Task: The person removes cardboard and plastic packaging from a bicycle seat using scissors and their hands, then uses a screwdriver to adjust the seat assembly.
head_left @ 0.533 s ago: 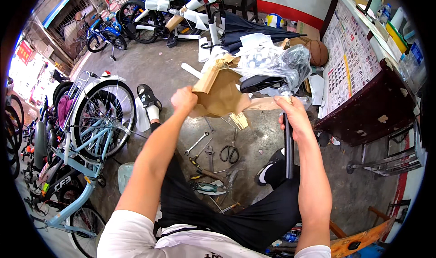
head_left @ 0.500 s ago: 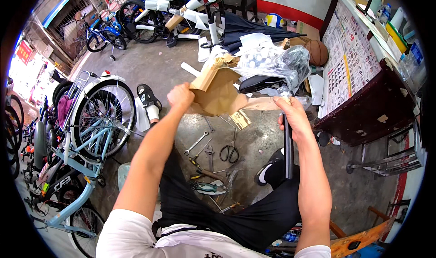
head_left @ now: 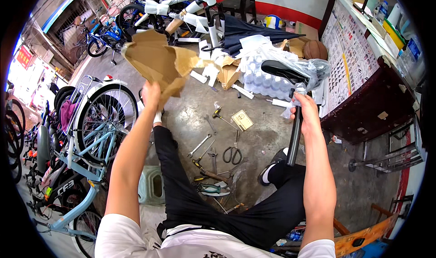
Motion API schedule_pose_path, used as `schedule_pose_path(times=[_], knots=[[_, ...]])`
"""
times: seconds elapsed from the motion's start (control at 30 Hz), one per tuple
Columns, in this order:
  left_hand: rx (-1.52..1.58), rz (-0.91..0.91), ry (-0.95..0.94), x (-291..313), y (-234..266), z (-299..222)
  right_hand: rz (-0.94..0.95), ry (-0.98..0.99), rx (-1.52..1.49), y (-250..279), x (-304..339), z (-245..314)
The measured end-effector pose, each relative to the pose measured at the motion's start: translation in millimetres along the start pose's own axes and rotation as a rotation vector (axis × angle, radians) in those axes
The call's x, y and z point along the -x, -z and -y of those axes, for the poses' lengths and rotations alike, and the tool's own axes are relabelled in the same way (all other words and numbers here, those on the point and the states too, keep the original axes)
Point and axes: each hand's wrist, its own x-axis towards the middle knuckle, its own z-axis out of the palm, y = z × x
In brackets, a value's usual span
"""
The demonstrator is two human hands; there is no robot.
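My left hand [head_left: 151,94] is closed on the lower edge of a torn piece of brown cardboard [head_left: 156,60], raised out to the left. In my right hand [head_left: 306,113] is a bicycle saddle, gripped at the top of its black seatpost [head_left: 294,142]. The dark saddle [head_left: 276,70] points left above that hand, with clear plastic wrap [head_left: 320,71] around its rear. On the floor between my legs lie scissors [head_left: 233,155], a wrench [head_left: 199,145], a T-shaped screwdriver [head_left: 222,118], green-handled pliers [head_left: 211,189] and several other tools.
A light-blue bicycle [head_left: 86,167] stands at the left. Beyond the tools are plastic-wrapped bottles [head_left: 268,82], a black umbrella [head_left: 250,33] and a partly wrapped bike frame [head_left: 193,7]. A dark red cabinet [head_left: 363,108] stands right; a plastic jug [head_left: 144,190] sits beside my left leg.
My left hand has pulled the cardboard away to the left and up, off the saddle. My right hand has moved slightly right, and the saddle now shows fully, lifted off the pile.
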Motion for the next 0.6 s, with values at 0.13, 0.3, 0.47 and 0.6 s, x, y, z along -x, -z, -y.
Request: schedule_pose_path(times=[0.13, 0.3, 0.47, 0.6], knots=[[0.262, 0.667, 0.202, 116, -45, 8, -0.058, -0.020, -0.160, 25, 3, 10], [0.326, 1.325, 0.699, 274, -26, 11, -0.128, 0.018, -0.297, 48, 15, 20], [0.244, 1.300, 0.818, 285, -62, 20, -0.178, -0.034, -0.359, 60, 18, 23], [0.351, 1.282, 0.606, 238, -105, -41, -0.204, -0.034, -0.382, 71, 19, 27]])
